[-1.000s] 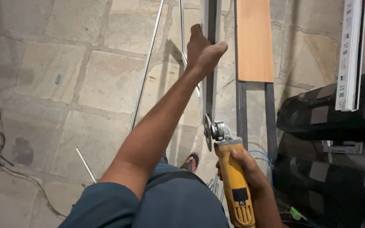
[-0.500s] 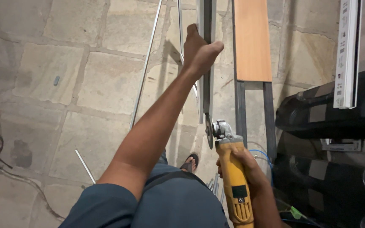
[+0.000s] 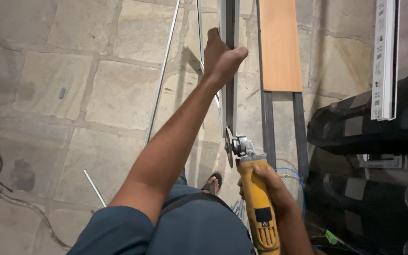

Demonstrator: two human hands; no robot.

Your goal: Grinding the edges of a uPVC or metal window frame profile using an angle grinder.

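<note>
the right hand (image 3: 266, 189) wraps fully around the yellow plastic body of a handheld angle grinder (image 3: 255, 203), fingers curled tight over the grip so the tool is firmly held. just ahead of that grip, the grinder's grey metal head carries a thin round cutting disc (image 3: 228, 147), which stands on edge and meets the near end of a long grey metal channel (image 3: 228, 71); whether the disc bites into the metal or only touches it cannot be told.

the left hand (image 3: 219, 59) is well ahead of the right-hand grip, arm stretched out, and it closes on the same channel farther along its length, thumb on one side and fingers hidden behind the metal, so it holds the channel steady.

just right of the channel, beyond the right-hand grip, lies a flat orange-brown wooden board (image 3: 280, 45) on top of two dark metal bars (image 3: 284, 127). to the left of the left-hand grip, a thin silver metal rod (image 3: 164, 71) runs across the stone-tile floor (image 3: 72, 94), and a short loose rod piece (image 3: 94, 186) lies nearer the body. below the right-hand grip, a foot in a black sandal (image 3: 212, 183) rests on the floor. a blue cable loop (image 3: 291, 172) shows just right of the right hand, beside stacked black plastic shapes (image 3: 369, 141). a white strip (image 3: 384, 56) stands upright far right.
</note>
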